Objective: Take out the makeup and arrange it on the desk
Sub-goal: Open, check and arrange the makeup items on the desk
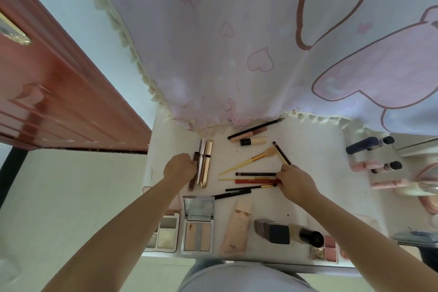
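white desk (315, 173) fills the middle of the frame, with a pink heart-printed curtain (237, 42) hanging over its far edge and a red-brown door (47, 92) at the left.

three slim tubes lie side by side left of centre: a brown tube (194, 170), a silver tube (201, 161) and a gold tube (206, 163). the left hand (180, 167) curls its fingers against the brown tube, touching it; whether it fully grips is hard to tell.

right of them lies a loose group of pencils and brushes: a tan-bristled brush (251, 159), a black pencil (256, 174), a red pencil (257, 181) and two more dark sticks below. the right hand (296, 181) pinches a dark pencil (282, 153) that points up and away, while its fingertips touch the ends of the black and red pencils.

along the bottom edge sit two open palettes (198, 225), a peach squeeze tube (235, 227) and a black-capped bottle (305, 236). near the curtain lie one long pencil and two short tubes (253, 136). at the right edge rest two dark bottles and two pink tubes (365, 165).
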Demonstrator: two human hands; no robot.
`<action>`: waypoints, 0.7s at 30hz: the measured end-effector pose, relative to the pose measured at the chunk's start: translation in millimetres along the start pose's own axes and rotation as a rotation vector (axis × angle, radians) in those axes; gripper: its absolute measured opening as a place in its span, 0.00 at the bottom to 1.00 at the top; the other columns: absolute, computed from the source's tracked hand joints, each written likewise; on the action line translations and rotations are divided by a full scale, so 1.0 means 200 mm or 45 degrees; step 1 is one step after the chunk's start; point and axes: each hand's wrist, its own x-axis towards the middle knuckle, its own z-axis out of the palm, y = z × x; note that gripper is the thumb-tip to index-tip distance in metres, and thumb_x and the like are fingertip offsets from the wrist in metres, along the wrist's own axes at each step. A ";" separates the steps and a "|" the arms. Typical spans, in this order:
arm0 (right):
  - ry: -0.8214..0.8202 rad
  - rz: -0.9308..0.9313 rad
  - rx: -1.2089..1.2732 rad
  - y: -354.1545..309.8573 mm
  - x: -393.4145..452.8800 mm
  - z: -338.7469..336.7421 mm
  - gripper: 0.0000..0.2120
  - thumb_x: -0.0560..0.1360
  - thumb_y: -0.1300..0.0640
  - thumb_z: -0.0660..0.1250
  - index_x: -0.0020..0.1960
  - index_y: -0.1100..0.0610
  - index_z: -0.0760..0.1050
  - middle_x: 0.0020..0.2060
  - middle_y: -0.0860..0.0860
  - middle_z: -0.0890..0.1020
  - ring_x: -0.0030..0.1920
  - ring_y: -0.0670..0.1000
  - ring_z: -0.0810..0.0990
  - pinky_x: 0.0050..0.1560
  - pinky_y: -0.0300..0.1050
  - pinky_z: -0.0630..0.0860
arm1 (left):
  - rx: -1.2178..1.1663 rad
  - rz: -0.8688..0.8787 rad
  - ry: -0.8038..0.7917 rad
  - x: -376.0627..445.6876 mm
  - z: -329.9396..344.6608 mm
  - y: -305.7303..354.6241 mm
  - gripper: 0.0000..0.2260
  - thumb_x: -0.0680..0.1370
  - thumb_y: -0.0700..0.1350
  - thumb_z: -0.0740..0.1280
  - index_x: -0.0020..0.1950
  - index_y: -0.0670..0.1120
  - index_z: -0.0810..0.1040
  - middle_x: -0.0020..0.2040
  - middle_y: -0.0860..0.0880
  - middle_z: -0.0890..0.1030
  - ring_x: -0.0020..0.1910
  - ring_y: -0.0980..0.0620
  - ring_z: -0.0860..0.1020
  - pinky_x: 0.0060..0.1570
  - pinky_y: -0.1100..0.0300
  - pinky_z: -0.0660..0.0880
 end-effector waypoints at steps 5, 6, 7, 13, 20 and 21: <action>0.068 -0.077 -0.023 0.03 -0.03 -0.04 0.15 0.80 0.55 0.53 0.61 0.55 0.74 0.57 0.50 0.75 0.58 0.50 0.73 0.58 0.40 0.72 | 0.146 0.165 0.191 -0.08 -0.02 0.02 0.15 0.81 0.47 0.53 0.61 0.39 0.71 0.58 0.42 0.75 0.58 0.45 0.73 0.55 0.57 0.71; 0.097 -0.096 -0.026 0.03 -0.05 -0.07 0.14 0.79 0.56 0.55 0.60 0.56 0.75 0.55 0.51 0.77 0.56 0.51 0.74 0.55 0.40 0.72 | 0.210 0.273 0.241 -0.12 -0.04 0.05 0.16 0.81 0.47 0.54 0.63 0.40 0.70 0.60 0.43 0.73 0.60 0.45 0.71 0.56 0.57 0.70; 0.179 -0.140 -0.029 0.04 -0.06 -0.10 0.11 0.77 0.57 0.60 0.55 0.57 0.78 0.50 0.53 0.79 0.51 0.53 0.76 0.51 0.41 0.73 | 0.247 0.416 0.272 -0.15 -0.05 0.09 0.17 0.81 0.49 0.54 0.65 0.41 0.68 0.63 0.44 0.71 0.62 0.46 0.69 0.59 0.58 0.68; 0.580 -0.360 0.107 0.09 -0.18 -0.32 0.07 0.60 0.62 0.76 0.35 0.56 0.80 0.29 0.49 0.79 0.28 0.50 0.77 0.27 0.41 0.75 | 0.411 1.085 0.265 -0.37 -0.12 0.46 0.18 0.81 0.51 0.52 0.69 0.45 0.65 0.65 0.48 0.71 0.64 0.49 0.69 0.61 0.57 0.65; 0.409 -0.332 0.404 0.16 -0.41 -0.51 0.11 0.78 0.58 0.60 0.54 0.60 0.78 0.44 0.54 0.80 0.42 0.45 0.69 0.43 0.25 0.64 | 0.488 1.361 0.540 -0.47 -0.18 0.59 0.17 0.81 0.52 0.50 0.53 0.43 0.73 0.43 0.49 0.79 0.39 0.50 0.79 0.28 0.61 0.62; 0.401 -0.330 0.455 0.17 -0.44 -0.50 0.12 0.78 0.57 0.59 0.55 0.60 0.78 0.45 0.54 0.81 0.43 0.44 0.69 0.44 0.24 0.64 | 0.527 1.369 0.495 -0.50 -0.19 0.60 0.17 0.82 0.52 0.49 0.55 0.43 0.72 0.44 0.49 0.79 0.40 0.49 0.79 0.29 0.61 0.63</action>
